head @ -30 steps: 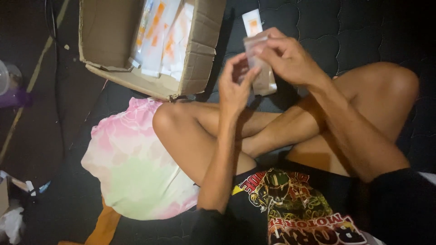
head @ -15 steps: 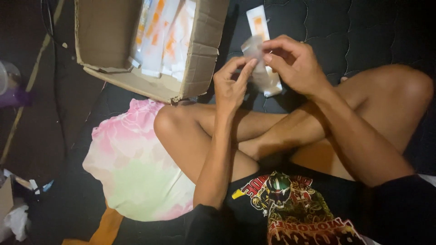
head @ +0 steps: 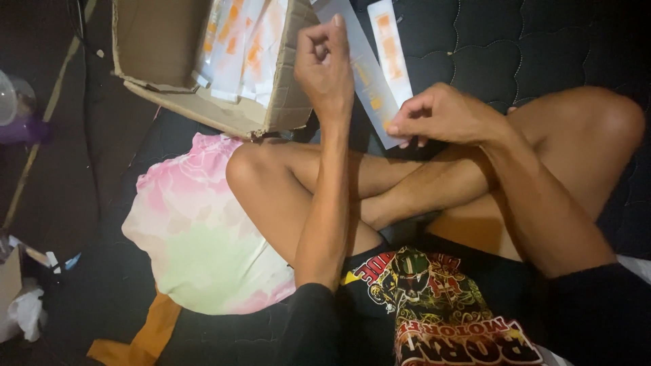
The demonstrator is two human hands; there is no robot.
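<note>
I sit cross-legged on a dark quilted mattress [head: 542,47], and the light is dim, so much of the edge of the view is lost in shadow. My left hand [head: 325,64] is raised at about twelve o'clock, fingers curled in and pinching the top end of a long flat clear packet [head: 366,81] with orange marks; just what the fingertips grip is hard to make out, since the knuckles hide it. My right hand [head: 444,115], at about two o'clock, is closed on the packet's lower end, thumb and fingers pressed together over it. The packet runs slanted between both hands, above my crossed shins. Just beside it at one o'clock lies a second white packet [head: 390,47], its top cut off by the frame. At eleven o'clock a cardboard box [head: 156,61] holds more such packets, partly out of view. A pink and green pillow [head: 196,230] rests against my left knee at eight o'clock.
</note>
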